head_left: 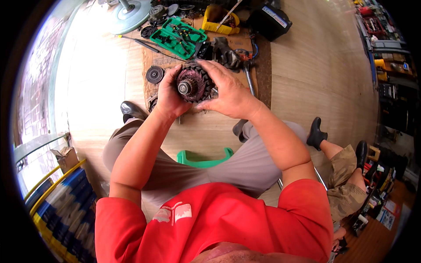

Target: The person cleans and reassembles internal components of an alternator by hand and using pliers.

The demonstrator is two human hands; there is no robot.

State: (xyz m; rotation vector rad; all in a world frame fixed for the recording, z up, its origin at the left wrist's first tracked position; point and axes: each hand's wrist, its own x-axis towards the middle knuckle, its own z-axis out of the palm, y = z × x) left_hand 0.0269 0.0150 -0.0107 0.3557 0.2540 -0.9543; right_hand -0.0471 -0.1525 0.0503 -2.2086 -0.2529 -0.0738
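Note:
My left hand [169,96] and my right hand [219,87] grip a round, dark, greasy part [199,83] with ridged edges and a metal hub at its centre, my left on its left side, my right curled around its right. They hold it over a worn cardboard mat [153,57]. Left of my left hand lies a dark grooved disc [155,74]. Beyond the part are an open green tool case [171,30] and dark gloves [226,52]. A hammer [250,81] lies to the right of my right hand.
A yellow bin [208,26], a black box [269,22] and a pale round stand [123,22] are at the back. A green stool [206,162] is below me. Another person's legs [340,155] are at the right, beside cluttered shelves [390,92]. A yellow rack [61,210] stands lower left.

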